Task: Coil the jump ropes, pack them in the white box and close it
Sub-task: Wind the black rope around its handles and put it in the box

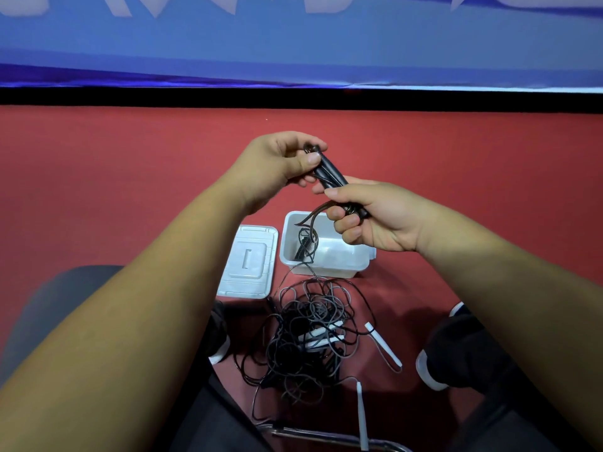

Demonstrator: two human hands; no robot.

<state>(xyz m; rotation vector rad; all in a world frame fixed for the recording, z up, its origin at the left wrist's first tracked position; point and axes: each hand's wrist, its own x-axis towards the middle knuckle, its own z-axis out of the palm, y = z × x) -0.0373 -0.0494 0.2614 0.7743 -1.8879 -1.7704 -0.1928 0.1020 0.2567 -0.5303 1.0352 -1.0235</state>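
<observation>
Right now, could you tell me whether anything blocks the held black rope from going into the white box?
Nothing visible does: the white box stands open below the black rope, its lid lying off to its left.

Red floor (pixel 130 190), matte, running across the whole middle of the view. Black strip (pixel 293 97) along its far edge, straight from side to side. Blue banner (pixel 293 44) above the strip, with blurred pale shapes (pixel 326 3) at the top edge; unreadable. Dark right shoe (pixel 450 347) with white sole on the floor, lower right. Dark left shoe (pixel 219 337) with white toe, half hidden, lower centre. Shiny metal tube (pixel 326 436) low across the bottom edge. Grey rounded mass (pixel 49 305) at lower left, too blurred to identify.
</observation>
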